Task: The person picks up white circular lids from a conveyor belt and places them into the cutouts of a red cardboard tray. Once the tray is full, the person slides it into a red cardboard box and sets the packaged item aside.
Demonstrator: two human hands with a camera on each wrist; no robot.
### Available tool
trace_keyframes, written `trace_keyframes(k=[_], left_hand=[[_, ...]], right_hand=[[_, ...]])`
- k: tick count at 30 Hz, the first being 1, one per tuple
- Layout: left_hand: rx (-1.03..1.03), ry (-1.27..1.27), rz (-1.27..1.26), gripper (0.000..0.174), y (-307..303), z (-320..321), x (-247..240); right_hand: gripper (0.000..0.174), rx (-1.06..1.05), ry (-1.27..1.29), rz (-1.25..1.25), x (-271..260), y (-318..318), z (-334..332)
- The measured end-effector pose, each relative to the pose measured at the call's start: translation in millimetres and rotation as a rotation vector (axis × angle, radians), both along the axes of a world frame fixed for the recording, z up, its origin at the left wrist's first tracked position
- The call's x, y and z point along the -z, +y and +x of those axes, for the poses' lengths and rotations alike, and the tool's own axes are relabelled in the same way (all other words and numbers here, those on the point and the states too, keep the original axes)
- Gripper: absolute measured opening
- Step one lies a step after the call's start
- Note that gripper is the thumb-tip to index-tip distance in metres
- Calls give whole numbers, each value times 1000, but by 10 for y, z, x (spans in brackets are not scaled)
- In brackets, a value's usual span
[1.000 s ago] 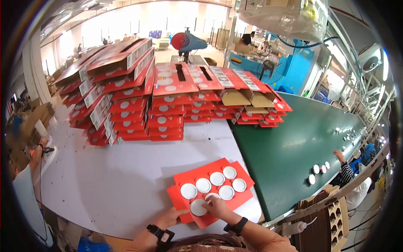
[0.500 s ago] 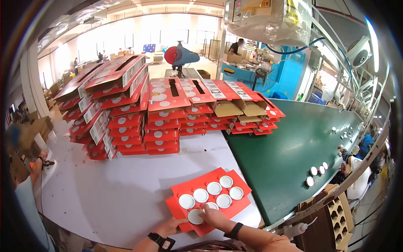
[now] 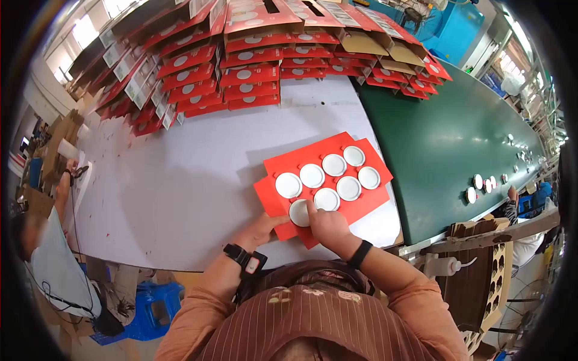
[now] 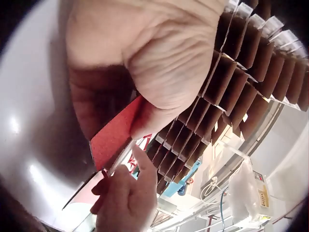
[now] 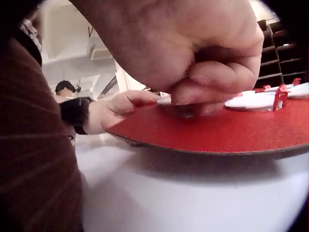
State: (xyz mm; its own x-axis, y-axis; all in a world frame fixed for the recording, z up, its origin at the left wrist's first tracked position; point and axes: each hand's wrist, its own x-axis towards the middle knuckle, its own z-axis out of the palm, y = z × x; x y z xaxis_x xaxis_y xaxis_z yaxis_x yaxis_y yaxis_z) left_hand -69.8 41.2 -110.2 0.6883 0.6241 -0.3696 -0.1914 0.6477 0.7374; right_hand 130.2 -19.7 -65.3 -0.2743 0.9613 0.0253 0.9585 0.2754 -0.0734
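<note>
As my view has tipped down since the earlier frames, stacks [image 3: 250, 78]: red boxes ride higher in it, upper left to middle, and the windows have mostly dropped out.
Stool [image 3: 153, 310]: blue, low left, now showing more fully.
Left hand [image 3: 259, 231]: grasping, thumb and fingers pinching the near-left edge of the card; a watch [image 3: 245, 259] is on that wrist, as before.
Card [image 3: 280, 207]: on the white table [image 3: 180, 204], near its right side; flat, red, set aslant to me, with notched corners. My right wrist view shows its near edge raised off the table.
Discs [image 3: 312, 175]: eight on the card, two rows of four, white and round with raised rims, small red tabs beside them.
Near-left disc [image 3: 299, 213]: closest to me, its right edge under my fingers.
Right hand [image 3: 331, 228]: fingers curled, gripping the near-left disc at that edge; it has come off the next disc [image 3: 327, 199], which it partly covered before and which now shows almost whole. A black band [image 3: 360, 254] is on the wrist.
Green surface [image 3: 433, 156]: right of the table, more white discs [image 3: 471, 195] lying near its near edge.
Bottle [image 3: 444, 266]: white, below that edge.
</note>
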Motion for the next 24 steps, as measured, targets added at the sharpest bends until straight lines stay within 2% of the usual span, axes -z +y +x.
trace_keyframes(k=[1, 3, 4, 8, 11, 14, 18, 20, 24], left_hand=[[-2, 1, -5, 47, -8, 0, -84], [-46, -29, -81, 47, -43, 3, -190], [-50, -28, -93, 47, -57, 5, -159], [-28, -11, -56, 48, -33, 42, -75], [-28, 2, -44, 47, -52, 36, -14], [-32, -10, -43, 46, -48, 33, -39], [-22, -51, -50, 45, -66, 50, -17], [-35, -42, -27, 45, -77, 59, 1], [-12, -11, -37, 44, -101, 56, -75]], right_hand=[[45, -2, 1, -5, -39, -75, 11], [49, -159, 40, 57, -112, -254, 15], [55, -168, 18, -95, -200, -314, 5], [58, -121, 23, -217, -226, -310, -23], [58, -99, 122, -224, -154, -232, -40], [57, -33, 220, -369, -203, -147, -3], [50, 14, 378, -327, -194, -146, 147], [43, 274, 530, -191, -189, -146, 199], [35, 211, 686, -112, -23, -75, 222]])
